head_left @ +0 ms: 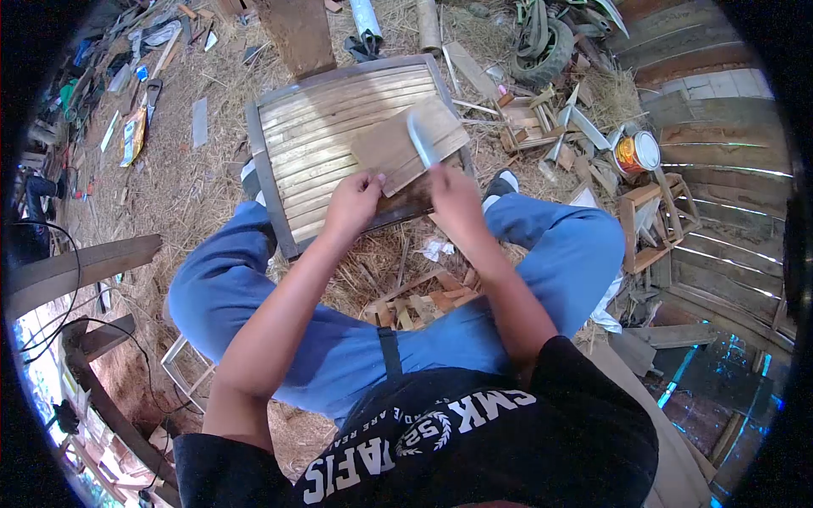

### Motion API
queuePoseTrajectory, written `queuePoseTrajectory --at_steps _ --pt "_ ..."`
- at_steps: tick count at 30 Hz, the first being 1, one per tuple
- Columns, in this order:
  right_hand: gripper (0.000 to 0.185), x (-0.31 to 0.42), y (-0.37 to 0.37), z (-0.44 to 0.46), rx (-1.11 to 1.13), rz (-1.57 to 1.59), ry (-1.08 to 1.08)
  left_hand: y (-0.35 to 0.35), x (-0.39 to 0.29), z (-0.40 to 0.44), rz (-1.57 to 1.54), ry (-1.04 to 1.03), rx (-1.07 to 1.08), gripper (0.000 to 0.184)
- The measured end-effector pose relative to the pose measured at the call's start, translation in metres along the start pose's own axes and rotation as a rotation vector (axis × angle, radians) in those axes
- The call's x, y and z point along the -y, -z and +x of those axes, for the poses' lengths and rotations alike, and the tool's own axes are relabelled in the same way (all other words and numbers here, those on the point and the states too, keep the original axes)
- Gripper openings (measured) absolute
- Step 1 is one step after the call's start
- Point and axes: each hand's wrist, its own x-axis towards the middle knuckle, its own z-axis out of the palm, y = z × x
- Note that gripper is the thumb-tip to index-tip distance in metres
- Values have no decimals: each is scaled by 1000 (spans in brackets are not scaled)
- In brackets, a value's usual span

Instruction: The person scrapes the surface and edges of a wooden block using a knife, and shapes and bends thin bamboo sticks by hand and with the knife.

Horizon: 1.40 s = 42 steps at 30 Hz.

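My right hand [455,193] is closed around the handle of a knife [417,138]. Its pale blade, slightly blurred, points away from me over a flat wooden board [381,151]. The fingers of my left hand [359,198] are closed at the near left edge of that board, thumb toward its corner. Under the board lies a slatted wooden panel [309,148] with a dark frame, set in front of my legs. The knife's handle is mostly hidden by my fingers.
A wooden post [294,38] rises behind the panel. Scrap wood [529,118], a tyre [544,51] and a paint can [637,153] stand to the right. Straw covers the ground, with a yellow packet [133,135] at left. Cables hang near a beam [85,269].
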Motion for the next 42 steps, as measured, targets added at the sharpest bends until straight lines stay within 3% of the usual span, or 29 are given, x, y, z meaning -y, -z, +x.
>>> queuePoseTrajectory --at_steps 2,4,6,11,13,15,22,24,33,42 --pt "44 6 24 10 149 224 -304 2 6 4 -90 85 72 38" --pt "45 4 23 9 126 254 -323 2 4 5 -186 158 141 38" --pt "45 -16 5 13 87 1 -143 6 1 6 -162 164 144 36" --pt "44 -27 -7 13 -25 73 4 6 -10 -9 56 -95 -15 33" --pt "34 -8 11 13 111 689 -431 10 -39 -27 142 -211 -93 30" --pt "27 10 26 9 89 818 -427 12 -62 -40 -39 -154 -61 21" --pt "14 27 55 4 79 1287 -198 15 -96 -55 -51 -294 -48 11" --pt "13 36 66 2 48 1252 -171 12 -98 -54 -44 -406 -106 10" --pt "12 38 91 -1 -52 1124 -38 13 -125 -59 -128 -514 -136 9" --pt "10 44 127 -10 -143 1168 76 8 -154 -63 -201 -498 -30 8"
